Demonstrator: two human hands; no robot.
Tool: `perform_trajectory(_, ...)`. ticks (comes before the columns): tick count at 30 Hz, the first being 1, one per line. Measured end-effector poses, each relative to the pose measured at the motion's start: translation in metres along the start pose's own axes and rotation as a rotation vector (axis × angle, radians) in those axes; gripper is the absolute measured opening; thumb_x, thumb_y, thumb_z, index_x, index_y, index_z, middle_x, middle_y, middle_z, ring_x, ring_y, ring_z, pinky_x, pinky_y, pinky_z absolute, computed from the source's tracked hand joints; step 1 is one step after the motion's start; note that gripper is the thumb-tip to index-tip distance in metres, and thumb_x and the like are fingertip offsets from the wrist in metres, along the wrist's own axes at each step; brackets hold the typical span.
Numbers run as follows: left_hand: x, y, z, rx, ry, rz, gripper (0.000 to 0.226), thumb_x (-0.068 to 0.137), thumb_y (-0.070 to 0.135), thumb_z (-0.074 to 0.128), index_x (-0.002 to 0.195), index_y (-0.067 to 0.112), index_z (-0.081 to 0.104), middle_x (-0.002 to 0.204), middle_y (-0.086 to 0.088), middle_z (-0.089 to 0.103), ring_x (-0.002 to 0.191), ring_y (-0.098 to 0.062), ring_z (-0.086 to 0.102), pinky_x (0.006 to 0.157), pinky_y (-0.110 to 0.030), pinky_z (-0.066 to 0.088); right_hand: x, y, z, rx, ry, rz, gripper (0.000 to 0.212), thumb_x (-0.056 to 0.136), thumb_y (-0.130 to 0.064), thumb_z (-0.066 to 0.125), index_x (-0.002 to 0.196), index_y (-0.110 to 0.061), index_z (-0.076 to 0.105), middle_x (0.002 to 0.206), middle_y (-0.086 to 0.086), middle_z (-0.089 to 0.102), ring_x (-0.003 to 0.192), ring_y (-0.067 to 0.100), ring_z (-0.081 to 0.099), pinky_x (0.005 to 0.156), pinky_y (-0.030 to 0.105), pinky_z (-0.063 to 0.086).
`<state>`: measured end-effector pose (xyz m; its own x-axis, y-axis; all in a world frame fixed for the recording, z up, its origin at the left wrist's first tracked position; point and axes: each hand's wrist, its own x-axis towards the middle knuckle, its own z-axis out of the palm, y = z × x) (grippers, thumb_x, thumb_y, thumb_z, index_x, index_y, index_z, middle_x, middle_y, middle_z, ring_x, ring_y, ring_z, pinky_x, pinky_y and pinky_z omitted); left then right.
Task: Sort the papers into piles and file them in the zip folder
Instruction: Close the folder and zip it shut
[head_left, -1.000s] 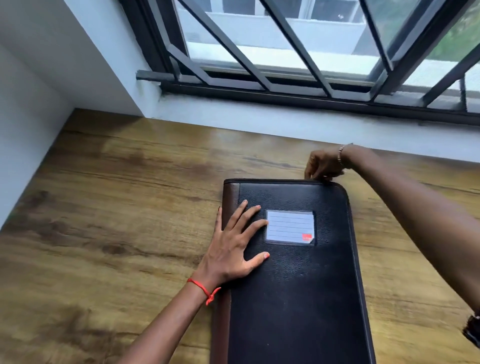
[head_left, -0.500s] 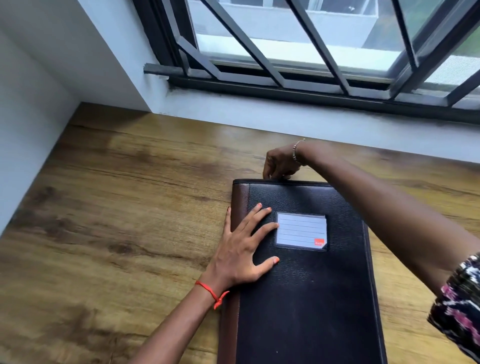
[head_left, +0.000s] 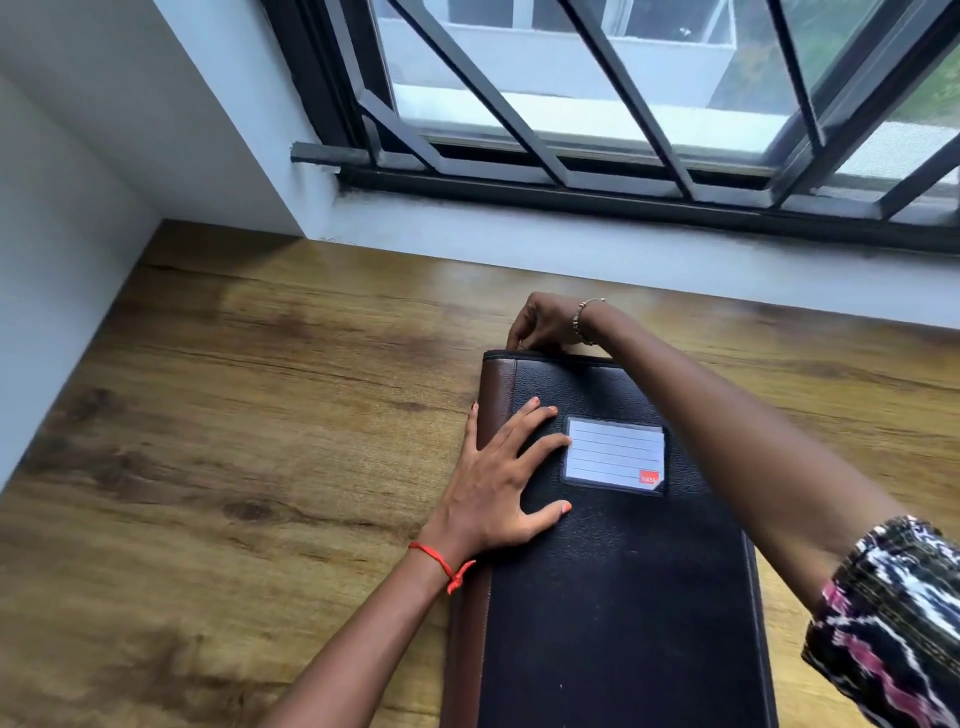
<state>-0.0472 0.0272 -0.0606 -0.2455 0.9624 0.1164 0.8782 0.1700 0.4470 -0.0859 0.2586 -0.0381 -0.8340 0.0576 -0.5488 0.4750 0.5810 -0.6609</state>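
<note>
Since the earlier frame the right hand (head_left: 545, 325) has travelled leftward along the far edge of the black textured zip folder with a brown spine strip (head_left: 623, 571), from near its far right corner to just short of the spine corner. That hand's fingers are curled together and pinch at the zip track; the zip pull is hidden beneath them, so gripping it is a judgement. The left hand (head_left: 498, 483) lies flat, fingers spread and straight, pressing the cover down beside the white ruled label card (head_left: 615, 454). The folder lies shut on the wood-grain table (head_left: 234, 441), spine to the left, its near end running out of frame. No papers are visible. Step in hand, as judged: running the zip round the far edge; whether this opens or closes the folder cannot be determined. The next move calls for taking the pull the short remaining way to the spine corner while the flat hand keeps the folder from sliding. Beyond the table stand a white sill and a dark barred window grille (head_left: 571, 104).
</note>
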Motion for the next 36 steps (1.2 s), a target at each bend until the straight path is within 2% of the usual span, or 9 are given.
perform_trajectory(4,-0.002,-0.001,0.0,0.018,0.012,-0.001,0.061,0.074,0.059,0.051,0.127,0.031,0.046,0.147,0.006,0.035,0.141,-0.006,0.016,0.11,-0.061,0.007,-0.015,-0.004,0.005,-0.007,0.168,0.016,0.015,0.083,-0.013,0.067,0.096,-0.01,0.073,0.041,-0.02,0.056,0.041,-0.007,0.045,0.049,0.01,0.037)
perform_trajectory(6,-0.001,0.0,0.001,0.038,0.015,-0.001,0.059,0.073,0.059,0.049,0.125,0.03,0.047,0.145,0.004,0.038,0.14,-0.007,0.019,0.109,-0.062,0.009,-0.032,-0.004,0.011,0.102,0.285,0.016,0.018,0.085,-0.018,0.066,0.098,-0.007,0.072,0.054,-0.012,0.063,0.041,-0.008,0.047,0.049,0.007,0.038)
perform_trajectory(9,0.005,0.007,0.003,0.097,0.026,-0.034,0.056,0.073,0.056,0.047,0.119,0.025,0.051,0.138,0.0,0.046,0.136,-0.013,0.03,0.105,-0.066,0.015,-0.062,0.003,0.022,0.143,0.499,0.018,0.018,0.085,-0.011,0.064,0.098,-0.002,0.071,0.084,0.015,0.071,0.064,0.002,0.058,0.065,0.018,0.046)
perform_trajectory(15,0.031,0.053,0.013,0.092,0.038,-0.018,0.065,0.078,0.056,0.034,0.127,0.016,0.05,0.14,-0.006,0.043,0.141,-0.02,0.027,0.106,-0.062,0.0,-0.149,0.041,0.056,0.07,0.867,0.097,0.021,0.084,-0.006,0.061,0.103,0.001,0.067,0.106,0.018,0.067,0.101,0.026,0.063,0.086,0.02,0.043)
perform_trajectory(20,0.052,0.117,0.033,0.059,-0.045,0.085,0.08,0.078,0.062,0.017,0.142,0.018,0.034,0.154,-0.003,0.022,0.145,-0.014,-0.001,0.109,-0.055,-0.013,-0.229,0.091,0.092,-0.17,0.882,0.233,0.047,0.092,-0.024,0.052,0.134,-0.004,0.046,0.146,0.012,0.039,0.139,0.023,0.031,0.115,0.04,0.024)
perform_trajectory(24,0.061,0.172,0.063,0.125,-0.096,0.168,0.072,0.083,0.057,0.03,0.135,0.01,0.047,0.146,-0.011,0.04,0.139,-0.028,0.027,0.109,-0.062,0.008,-0.293,0.127,0.126,-0.35,0.853,0.392,0.08,0.08,-0.059,0.008,0.146,-0.017,0.025,0.156,0.0,0.016,0.144,0.015,0.014,0.117,0.037,0.006)
perform_trajectory(28,0.06,0.239,0.102,0.112,-0.144,0.22,0.082,0.082,0.061,0.014,0.146,0.012,0.027,0.156,-0.008,0.016,0.145,-0.026,0.004,0.112,-0.051,-0.013,-0.367,0.176,0.154,-0.315,0.819,0.629,0.091,0.067,-0.063,-0.008,0.149,-0.024,0.006,0.157,-0.007,-0.002,0.145,0.009,0.0,0.116,0.041,0.003)
perform_trajectory(32,0.062,0.309,0.138,0.1,-0.196,0.261,0.088,0.076,0.065,-0.001,0.15,0.018,0.009,0.158,-0.003,-0.004,0.144,-0.018,-0.012,0.11,-0.045,-0.019,-0.451,0.233,0.166,-0.186,0.878,0.834,0.065,0.094,-0.052,0.023,0.149,-0.024,0.003,0.158,-0.002,-0.004,0.145,0.013,0.001,0.115,0.041,0.006)
perform_trajectory(36,0.068,0.372,0.173,0.101,-0.237,0.324,0.089,0.074,0.065,-0.003,0.15,0.02,0.005,0.158,-0.003,-0.007,0.143,-0.016,-0.017,0.109,-0.043,-0.02,-0.529,0.289,0.172,-0.129,1.016,1.034,0.061,0.097,-0.038,0.037,0.149,-0.021,0.011,0.157,0.01,0.002,0.144,0.026,0.011,0.112,0.043,0.015)
